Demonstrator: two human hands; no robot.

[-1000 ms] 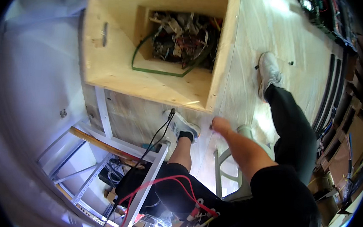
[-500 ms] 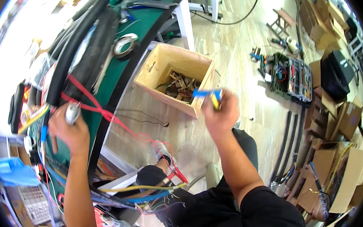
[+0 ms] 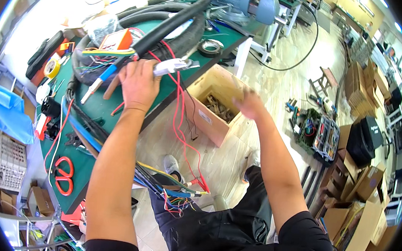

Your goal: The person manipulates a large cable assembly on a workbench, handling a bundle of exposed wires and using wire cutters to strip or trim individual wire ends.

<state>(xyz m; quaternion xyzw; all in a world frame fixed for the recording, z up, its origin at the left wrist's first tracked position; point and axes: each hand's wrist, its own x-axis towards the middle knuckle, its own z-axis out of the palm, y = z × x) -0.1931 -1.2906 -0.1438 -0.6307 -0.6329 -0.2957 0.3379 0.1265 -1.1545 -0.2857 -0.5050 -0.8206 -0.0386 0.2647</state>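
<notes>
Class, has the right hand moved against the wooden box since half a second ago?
Yes. Seen against the wooden box, the right hand has shifted up the picture, from beside its near right corner to its far right corner.

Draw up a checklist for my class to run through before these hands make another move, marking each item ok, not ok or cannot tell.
1. Left hand has hold of the white-and-silver tool: ok.
2. Right hand empty: cannot tell, it is blurred.
3. Red wires kept wholly on the green table: not ok, they hang over its edge.
4. Red-handled scissors resting on the table: ok.
5. Wooden box open at the top: ok.
</notes>
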